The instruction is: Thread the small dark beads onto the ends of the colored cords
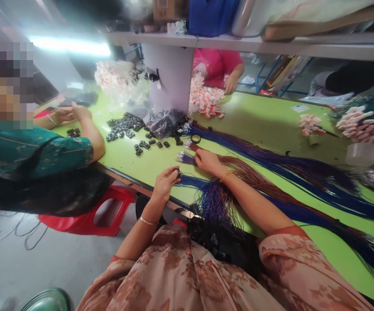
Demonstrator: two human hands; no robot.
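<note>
My left hand [165,185] pinches a small black plastic connector piece [178,174] near the front edge of the green table. Blue wires [190,181] lie right behind that piece and run toward a tangle of blue and brown wires [217,201] hanging by my lap. My right hand [209,163] has its fingers closed at a bundle of blue-purple wires [188,159], just behind their silvery terminal ends; how many wires it grips is hidden. Brown wires [255,177] stretch out beyond my right wrist.
Loose black connector pieces [125,125] lie ahead to the left, by a roll of tape [195,138]. More blue wires [264,160] extend rightward. White-and-orange parts [209,101] sit near a person in pink [217,65]. A co-worker in green [44,151] sits left on a red stool [109,211].
</note>
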